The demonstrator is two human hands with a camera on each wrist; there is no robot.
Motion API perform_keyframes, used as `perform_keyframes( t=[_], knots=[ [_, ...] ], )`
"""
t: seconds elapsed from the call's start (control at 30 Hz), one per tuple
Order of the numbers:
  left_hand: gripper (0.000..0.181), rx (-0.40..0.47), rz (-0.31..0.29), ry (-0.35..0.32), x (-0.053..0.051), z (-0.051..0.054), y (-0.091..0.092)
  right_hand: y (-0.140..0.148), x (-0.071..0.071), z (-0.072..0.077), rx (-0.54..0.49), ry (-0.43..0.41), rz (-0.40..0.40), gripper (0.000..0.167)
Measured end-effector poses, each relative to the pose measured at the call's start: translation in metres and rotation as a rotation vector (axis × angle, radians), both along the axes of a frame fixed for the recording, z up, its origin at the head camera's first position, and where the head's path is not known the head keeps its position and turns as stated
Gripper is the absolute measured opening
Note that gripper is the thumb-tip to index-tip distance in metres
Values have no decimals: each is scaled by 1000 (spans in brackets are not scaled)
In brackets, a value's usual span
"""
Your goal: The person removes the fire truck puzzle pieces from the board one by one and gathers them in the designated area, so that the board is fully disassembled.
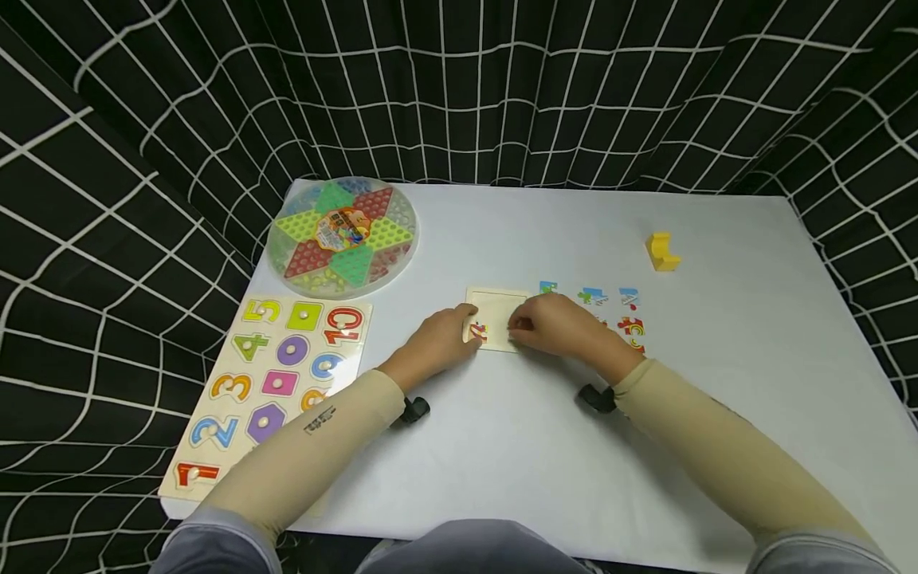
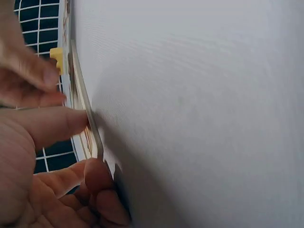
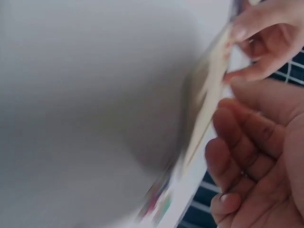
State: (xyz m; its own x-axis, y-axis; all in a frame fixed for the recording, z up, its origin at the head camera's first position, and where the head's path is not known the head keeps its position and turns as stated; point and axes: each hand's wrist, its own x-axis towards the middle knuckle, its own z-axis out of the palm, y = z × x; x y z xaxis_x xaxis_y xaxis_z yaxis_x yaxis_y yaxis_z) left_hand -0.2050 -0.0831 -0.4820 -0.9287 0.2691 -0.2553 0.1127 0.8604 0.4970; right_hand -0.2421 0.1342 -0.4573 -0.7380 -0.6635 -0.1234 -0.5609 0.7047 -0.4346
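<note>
A small wooden puzzle board (image 1: 495,307) with a shallow recess lies in front of me. One coloured jigsaw piece (image 1: 479,332) sits in its lower left corner. My left hand (image 1: 439,339) holds the left side; in the left wrist view the thumb is on top and the fingers are at the edge of the board (image 2: 81,88). Over the board's right side is my right hand (image 1: 559,325), its fingers loosely bent. The right wrist view shows no piece between its thumb and fingers (image 3: 230,126). Loose jigsaw pieces (image 1: 629,298) lie right of the board, some partly hidden by that hand.
A wooden number-and-shape peg puzzle (image 1: 301,375) lies at the left, partly under my left forearm. Behind it is a round Chinese checkers set (image 1: 344,237). A yellow block (image 1: 661,252) stands at the back right of the white table (image 1: 502,446). Black gridded cloth (image 1: 473,88) surrounds it.
</note>
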Motion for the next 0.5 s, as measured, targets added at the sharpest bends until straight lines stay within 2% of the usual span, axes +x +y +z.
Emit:
perform_keyframes(
  t=[0.2,0.5],
  knots=[
    [72,-6,-17,-29,0,-1,0,-33,-5,0,101,-5,-51,12],
    [73,-7,-12,-38,0,-1,-3,-47,-6,-7,106,26,-78,4]
  ],
)
